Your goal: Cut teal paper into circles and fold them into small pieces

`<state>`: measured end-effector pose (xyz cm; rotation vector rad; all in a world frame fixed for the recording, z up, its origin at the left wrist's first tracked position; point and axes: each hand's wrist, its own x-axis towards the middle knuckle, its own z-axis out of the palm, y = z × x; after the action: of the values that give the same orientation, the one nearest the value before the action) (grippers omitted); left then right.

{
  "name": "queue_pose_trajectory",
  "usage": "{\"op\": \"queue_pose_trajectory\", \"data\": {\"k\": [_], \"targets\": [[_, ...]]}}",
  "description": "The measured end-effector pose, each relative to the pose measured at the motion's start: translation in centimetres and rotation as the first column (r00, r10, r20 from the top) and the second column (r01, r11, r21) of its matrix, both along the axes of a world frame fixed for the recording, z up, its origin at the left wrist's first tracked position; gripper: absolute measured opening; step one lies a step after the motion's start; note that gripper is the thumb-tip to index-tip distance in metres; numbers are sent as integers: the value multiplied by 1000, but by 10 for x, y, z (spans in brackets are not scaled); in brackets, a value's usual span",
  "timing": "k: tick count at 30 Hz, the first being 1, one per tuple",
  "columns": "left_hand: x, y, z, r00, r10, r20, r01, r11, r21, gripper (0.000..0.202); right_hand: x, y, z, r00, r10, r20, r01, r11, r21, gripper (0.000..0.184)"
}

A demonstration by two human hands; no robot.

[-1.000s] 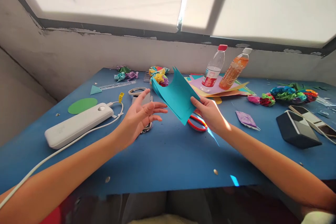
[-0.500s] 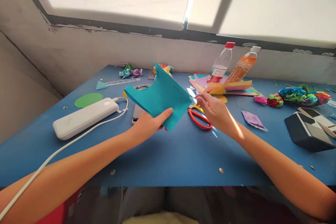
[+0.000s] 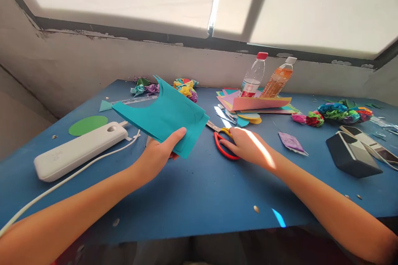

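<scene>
Folded teal paper (image 3: 174,112), in layers with a curved piece cut from its upper edge and a faint curved pencil line, is pinched in my left hand (image 3: 158,151), thumb on top. To the right, red-and-yellow-handled scissors (image 3: 214,127) lie on the table, blades pointing up and left toward the paper. My right hand (image 3: 251,147) is on their handles, fingers over the yellow part and thumb at the red loop. Some of its fingertips are hidden.
On the left lie a white power bank (image 3: 81,149) with a cable and a green paper oval (image 3: 88,126). Bottles (image 3: 251,78) stand behind stacked coloured paper (image 3: 258,103). Further right are a purple packet (image 3: 292,143), crumpled paper flowers (image 3: 334,112) and a dark box (image 3: 351,155).
My right hand has come down from beside the paper's right corner onto the scissors' handles. The teal paper has shifted left in view, still in my left hand.
</scene>
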<state>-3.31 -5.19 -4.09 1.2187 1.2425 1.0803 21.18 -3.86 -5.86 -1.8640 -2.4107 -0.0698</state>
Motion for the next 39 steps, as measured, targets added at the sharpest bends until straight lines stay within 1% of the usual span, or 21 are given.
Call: {"op": "queue_pose_trajectory", "data": {"k": [3,6,9,11,13,15,16,17,18,20,21,22,25,28,30,32,33,34,36,37,39], "targets": [[-1,1,-2,1000,-13,27,12,1000,11,38,-1,0,3,1000,-28,1,28,1000,-11,39],[-2,1,-3,998,-39,41,38,999,25,38,8,6,12,997,-68,-27,68,998,-15,41],[-2,0,-2,997,-29,66,28,999,22,34,27,18,23,987,-156,-37,159,981,112,32],[-2,-1,-1,998,-28,64,27,999,26,34,42,27,27,968,-246,-54,251,944,214,28],[-2,-2,-2,998,-43,53,41,998,43,34,54,35,29,944,-320,-77,327,894,305,26],[-3,-1,-3,998,-49,51,46,997,57,34,61,39,27,922,-372,-110,387,855,344,24],[-3,-1,-4,998,-43,52,40,998,56,33,61,40,25,917,-376,-132,398,858,326,23],[-3,-1,-4,998,-38,52,36,998,51,33,58,39,23,920,-362,-151,391,875,287,24],[-3,-1,-4,998,-35,53,33,998,46,32,53,37,19,931,-324,-168,357,907,225,26],[-3,-1,-3,998,-32,47,30,999,41,33,37,30,11,962,-202,-182,223,969,106,31],[-3,-2,-2,999,-34,40,33,999,41,33,29,27,6,977,-111,-183,119,992,30,34],[-3,-2,-1,999,-34,35,32,999,42,34,21,23,2,981,-57,-187,53,998,-30,36],[-1,-4,3,999,-14,30,13,999,35,32,9,17,-5,985,11,-173,-24,997,-76,41],[0,-4,4,1000,-9,19,8,999,40,31,14,16,-1,986,31,-164,-61,982,-178,38],[-1,-3,2,1000,-21,21,20,999,46,32,18,14,3,991,27,-129,-56,972,-228,31],[-1,-2,-1,999,-24,39,22,998,52,32,19,10,4,994,19,-109,-40,981,-192,20],[-2,-1,-2,998,-26,50,23,998,57,33,17,8,2,992,21,-124,-40,988,-148,15],[-2,-1,-3,998,-29,60,25,997,68,34,14,7,0,988,26,-155,-41,994,-98,14],[-4,0,-4,996,-34,81,26,995,98,37,7,7,-8,966,20,-257,-14,1000,23,24],[-4,1,-3,995,-32,91,22,993,113,39,3,8,-12,946,6,-325,26,995,93,30],[-5,1,-1,992,-1,130,-18,990,140,40,-4,10,-17,881,-20,-472,143,964,226,38]]}}
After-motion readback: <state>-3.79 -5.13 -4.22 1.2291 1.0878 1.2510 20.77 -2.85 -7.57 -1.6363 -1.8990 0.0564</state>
